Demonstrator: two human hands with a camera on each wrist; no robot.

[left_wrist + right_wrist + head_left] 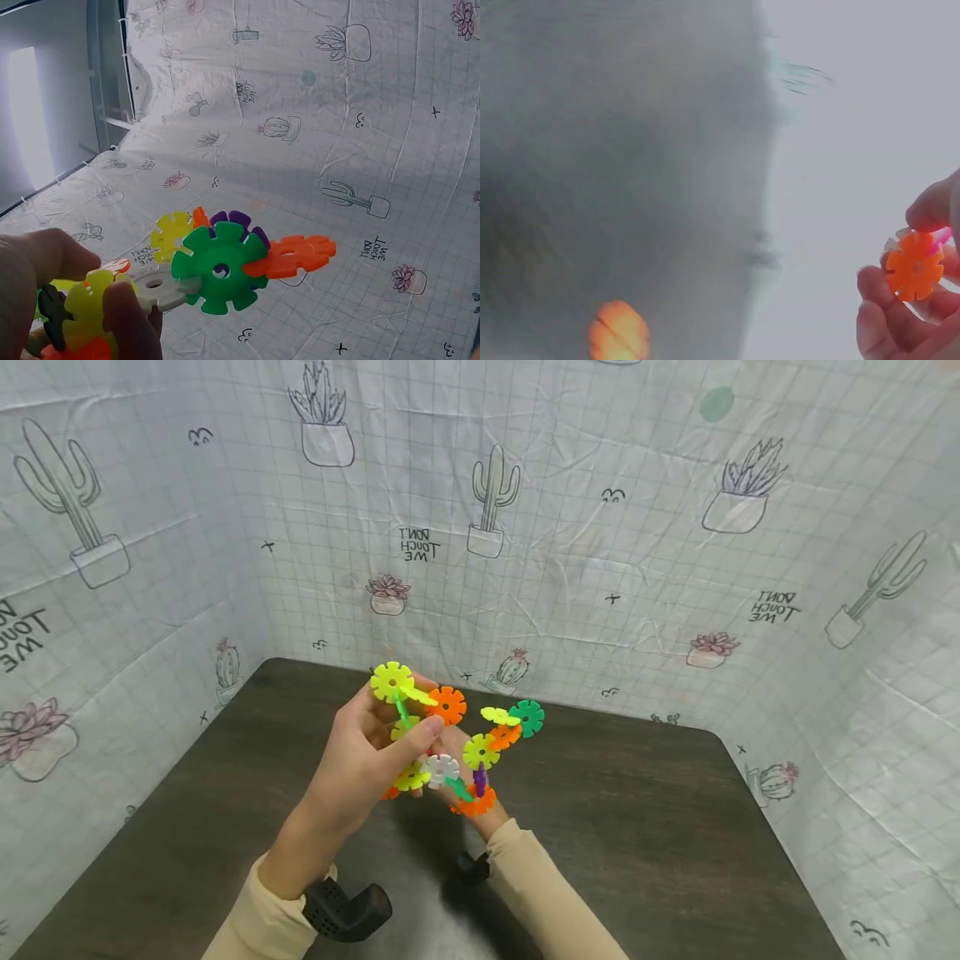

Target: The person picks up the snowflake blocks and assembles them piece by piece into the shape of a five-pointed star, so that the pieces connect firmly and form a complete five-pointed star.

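Note:
A chain of slotted plastic snowflake discs spans both hands in the head view, joined edge to edge in yellow, orange, green, white and purple. My left hand (pixel 352 760) grips its left part, the thumb lying across the front near an orange disc (pixel 447 706). Behind the chain is my right hand (pixel 455 745), partly hidden there. The right wrist view shows its fingers curled about another orange disc (pixel 915 268) with a bit of pink beside it. Free of the fingers, a green disc (pixel 220 268) stands out in the left wrist view, slotted into a white disc (pixel 157 291).
A dark wooden table (pixel 637 827) lies below the hands. Pale cloth walls (pixel 570 568) printed with cacti stand around it. A black strap-on device (pixel 345 910) sits at the left wrist, and another (pixel 472 867) at the right.

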